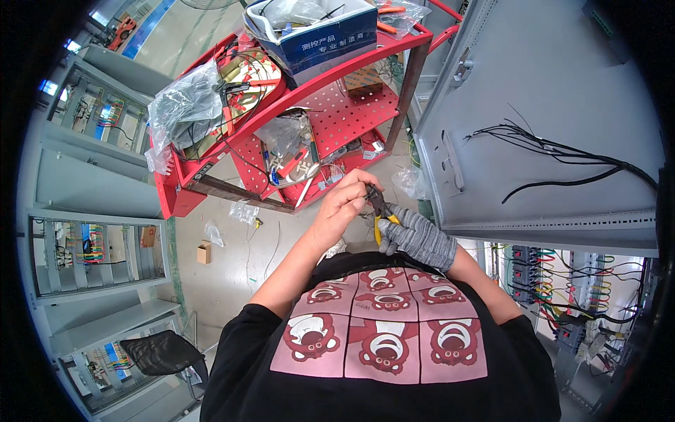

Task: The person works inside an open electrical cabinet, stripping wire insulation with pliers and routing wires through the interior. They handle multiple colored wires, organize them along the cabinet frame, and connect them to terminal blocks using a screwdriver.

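In front of my chest, my right hand (423,240), in a grey knitted glove, is wrapped round a pair of pliers (380,204) with dark jaws and yellow handles. The jaws point up and to the left, toward my bare left hand (341,212). The fingers of that hand are curled and pinched together right at the jaw tips. A small dark piece seems to sit there, but the fingers hide most of it, and I cannot tell what it is.
A red tool cart (337,112) stands ahead, bearing a blue box (320,43), plastic bags and tools. To the right, black cables (562,151) hang from a grey cabinet door (541,84), above wired breakers (524,274). Cabinets and a black chair (160,347) are left; a small carton (204,252) lies on the floor.
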